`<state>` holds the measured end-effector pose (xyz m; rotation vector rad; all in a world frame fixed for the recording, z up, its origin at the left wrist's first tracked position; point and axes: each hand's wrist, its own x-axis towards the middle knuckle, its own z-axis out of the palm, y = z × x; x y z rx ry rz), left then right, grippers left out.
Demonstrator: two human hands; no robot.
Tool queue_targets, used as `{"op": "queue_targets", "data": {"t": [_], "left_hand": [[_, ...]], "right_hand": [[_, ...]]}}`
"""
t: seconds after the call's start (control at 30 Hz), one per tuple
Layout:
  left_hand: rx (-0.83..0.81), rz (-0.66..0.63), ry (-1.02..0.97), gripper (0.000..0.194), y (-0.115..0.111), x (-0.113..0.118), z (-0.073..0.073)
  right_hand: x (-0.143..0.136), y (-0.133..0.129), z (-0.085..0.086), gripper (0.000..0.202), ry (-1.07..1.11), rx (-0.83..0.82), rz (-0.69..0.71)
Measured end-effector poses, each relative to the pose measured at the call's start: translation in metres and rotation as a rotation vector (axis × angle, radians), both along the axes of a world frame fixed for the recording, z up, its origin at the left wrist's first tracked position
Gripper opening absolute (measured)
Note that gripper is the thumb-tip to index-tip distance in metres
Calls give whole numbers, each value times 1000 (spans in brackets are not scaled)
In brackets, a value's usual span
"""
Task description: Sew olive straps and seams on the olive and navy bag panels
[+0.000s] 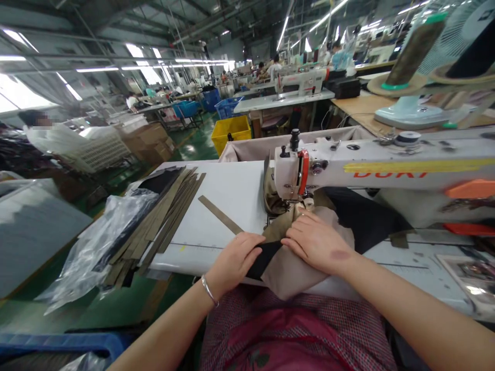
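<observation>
A white sewing machine (328, 165) stands over a workpiece of olive, black and beige fabric (296, 273), part of which lies beneath its needle area. My right hand (319, 242) presses on the fabric close to the presser foot, fingers bent over it. Further left, my left hand (237, 257) rests at the fabric's edge, its thumb and fingers closed around the black and olive part. A single olive strip (220, 214) lies on the white table, its lower end reaching my left hand. The needle tip is hidden.
Many olive strips (170, 216) are piled at the table's left beside a clear plastic bag (96, 247). Behind the table are a yellow crate (232, 131) and a cloth-lined bin (247, 148). Thread cones (417, 51) and a fan base (410, 113) stand at the right.
</observation>
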<state>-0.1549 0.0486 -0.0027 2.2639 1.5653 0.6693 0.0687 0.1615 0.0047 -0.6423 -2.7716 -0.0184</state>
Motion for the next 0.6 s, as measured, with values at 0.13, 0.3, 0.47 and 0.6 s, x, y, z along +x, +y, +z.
{"op": "queue_targets", "data": {"t": [0.13,0.3,0.47,0.6], "left_hand": [[81,-40,89,33,29,0,-4],[67,88,112,38,36,-29,-11],[-73,99,75,39,17,-67,-14],[-71,40,35,28,1,-76,-13]], "right_hand": [[25,-12,-4,39,-37,-26,-141],[42,-5,-9,29,-46,-176,-173],[36,16,-7,28,-40,-170,-37],[32,29,-31,32,65,-80,60]]}}
